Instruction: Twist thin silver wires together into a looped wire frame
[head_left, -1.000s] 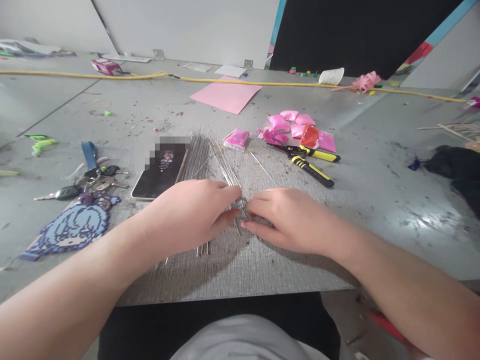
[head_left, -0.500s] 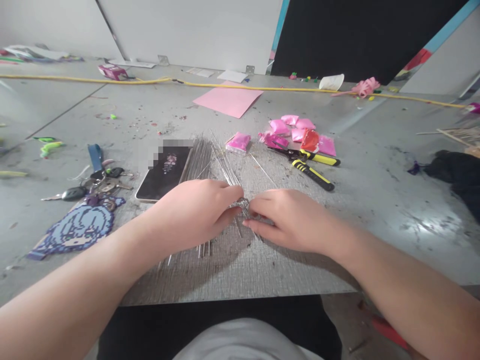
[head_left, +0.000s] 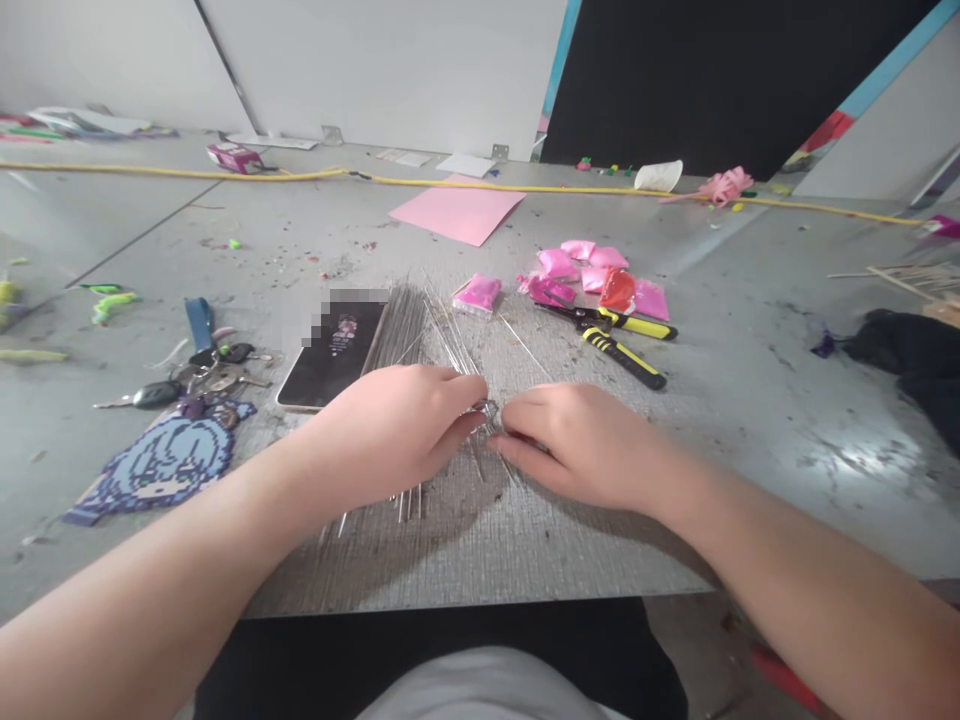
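Bent silvery wire [head_left: 490, 411]; straight wires [head_left: 458, 348] lying beneath.

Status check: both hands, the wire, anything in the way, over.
Left hand pinching small bent wire piece. Right hand close beside it, contact unclear. Loose wires around left hand, phone just beyond it, pliers beyond right.

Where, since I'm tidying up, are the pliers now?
In the head view, the pliers lie right of centre, beside the pink packets, beyond the right hand.

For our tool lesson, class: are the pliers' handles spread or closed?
Spread: the pliers' handles angle apart, with grey surface visible between them.
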